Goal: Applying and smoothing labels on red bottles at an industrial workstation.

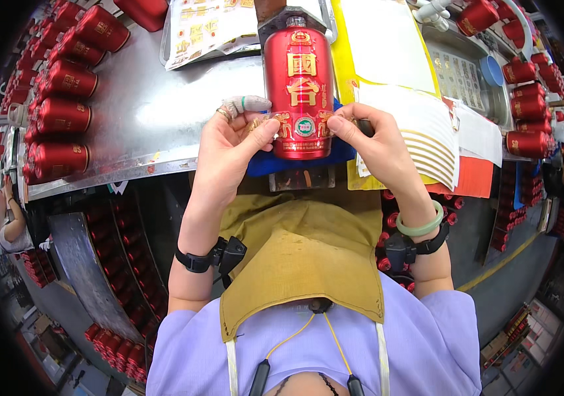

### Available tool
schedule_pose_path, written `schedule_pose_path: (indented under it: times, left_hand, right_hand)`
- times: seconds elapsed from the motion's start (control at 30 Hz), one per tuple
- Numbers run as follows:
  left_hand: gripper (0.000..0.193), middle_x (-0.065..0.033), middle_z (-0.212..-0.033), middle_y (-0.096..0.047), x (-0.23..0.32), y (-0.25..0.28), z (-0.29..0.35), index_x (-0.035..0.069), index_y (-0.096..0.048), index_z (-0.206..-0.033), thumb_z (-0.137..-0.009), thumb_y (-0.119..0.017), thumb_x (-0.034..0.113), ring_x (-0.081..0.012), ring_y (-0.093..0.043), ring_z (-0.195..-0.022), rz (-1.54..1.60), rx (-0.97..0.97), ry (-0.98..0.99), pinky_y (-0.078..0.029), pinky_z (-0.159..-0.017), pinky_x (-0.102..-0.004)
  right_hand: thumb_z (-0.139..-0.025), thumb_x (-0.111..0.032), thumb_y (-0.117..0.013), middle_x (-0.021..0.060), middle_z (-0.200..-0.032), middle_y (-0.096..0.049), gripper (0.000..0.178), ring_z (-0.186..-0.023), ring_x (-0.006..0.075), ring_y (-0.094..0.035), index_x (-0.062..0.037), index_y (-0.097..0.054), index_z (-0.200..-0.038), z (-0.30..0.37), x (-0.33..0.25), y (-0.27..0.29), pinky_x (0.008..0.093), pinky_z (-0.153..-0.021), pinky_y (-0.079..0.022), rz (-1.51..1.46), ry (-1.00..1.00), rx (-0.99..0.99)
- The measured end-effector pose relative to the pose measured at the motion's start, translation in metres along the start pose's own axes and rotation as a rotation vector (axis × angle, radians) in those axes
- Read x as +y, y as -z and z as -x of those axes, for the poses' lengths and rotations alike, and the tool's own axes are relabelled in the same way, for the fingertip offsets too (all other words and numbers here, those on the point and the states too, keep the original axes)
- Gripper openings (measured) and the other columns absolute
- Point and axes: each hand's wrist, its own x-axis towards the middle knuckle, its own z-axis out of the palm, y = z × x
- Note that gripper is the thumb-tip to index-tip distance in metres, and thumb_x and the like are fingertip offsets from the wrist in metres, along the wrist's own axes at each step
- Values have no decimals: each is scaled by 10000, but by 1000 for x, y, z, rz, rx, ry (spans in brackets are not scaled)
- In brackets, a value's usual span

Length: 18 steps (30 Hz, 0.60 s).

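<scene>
Head view | red bottle (300, 92) lies on blue pad (335, 155), tabletop (156, 112) centre | left hand (229, 148) and right hand (377, 142) pinch its gold lower band | judged heavy, rigid, glossy-slick, breakable; grip the body sides.

Steel bench (143, 119) — red bottles (64, 112), label sheets (203, 30).

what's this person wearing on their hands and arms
The left hand has a ring and a pale fabric wrap with a green band on one fingertip. The right hand is bare. A black strap with a small black device sits on the left wrist; a matching strap and a pale green bangle on the right. Short lilac sleeves.
</scene>
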Motion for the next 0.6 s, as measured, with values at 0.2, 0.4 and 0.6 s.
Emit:
schedule_pose_path:
  times: [0.2,0.4,0.6]
  left_hand:
    - [281,-64,-1002,-694,2,0,-1,-2,-613,-1163,-936,-765,66,-102,-630,-854,0,-6,-11,-529,-757,-263]
    - [280,-70,-999,-692,1,1,-1,-11,-608,-1151,-936,-767,71,-107,-635,-854,-14,-13,-8,-532,-757,-269]
    - [294,-75,-1001,-700,1,1,0,-15,-607,-1154,-932,-775,81,-109,-642,-861,-6,-5,-4,-535,-761,-269]
  right_hand:
    - [-996,-196,-697,19,-874,-718,234,-829,56,-590,36,-728,-994,-1,-2,0,248,-779,-490,-3,-3,-5]
    - [-994,-201,-696,34,-890,-727,244,-850,66,-609,42,-726,-996,-1,-1,0,252,-795,-497,17,11,0]
    - [-994,-198,-697,31,-889,-723,242,-842,64,-602,41,-726,-997,-1,0,0,253,-785,-494,18,3,-5]
